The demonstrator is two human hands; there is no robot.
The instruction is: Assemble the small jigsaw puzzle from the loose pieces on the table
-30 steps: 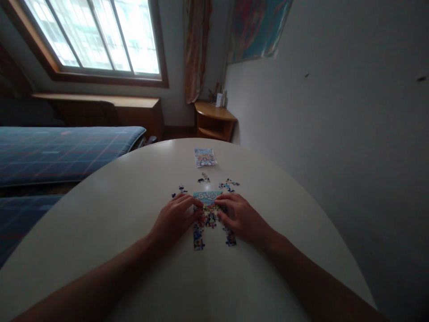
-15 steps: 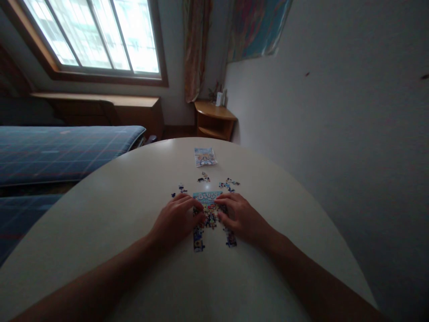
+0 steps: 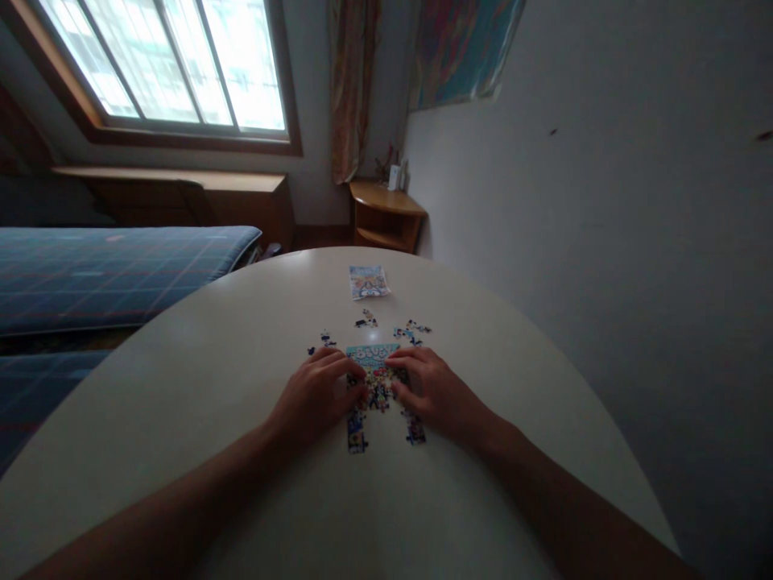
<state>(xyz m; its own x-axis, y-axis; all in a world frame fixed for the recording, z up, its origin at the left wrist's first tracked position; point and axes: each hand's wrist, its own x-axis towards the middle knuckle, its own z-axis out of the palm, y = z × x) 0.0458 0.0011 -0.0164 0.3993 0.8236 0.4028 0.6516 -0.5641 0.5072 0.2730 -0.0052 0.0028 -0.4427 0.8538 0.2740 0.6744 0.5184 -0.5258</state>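
A partly assembled jigsaw puzzle [image 3: 373, 354] lies flat on the white table, with a light blue lettered strip along its far edge. Two narrow legs of joined pieces extend toward me from its left and right sides. My left hand [image 3: 320, 385] grips the puzzle's left side, its fingers bent and the thumb close to the middle pieces. Opposite it, my right hand [image 3: 431, 388] grips the right side, with thumb and forefinger curved over the pieces. Both palms hide parts of the side edges. The exact fingertip contact is too small to make out.
Loose puzzle pieces lie beyond the puzzle: a left group [image 3: 327, 340], a middle group [image 3: 366, 320] and a right group [image 3: 412, 330]. Farther back is a printed picture sheet [image 3: 369, 283]. The round white table [image 3: 241, 322] borders a wall on the right and a plaid mattress [image 3: 121, 274] on the left.
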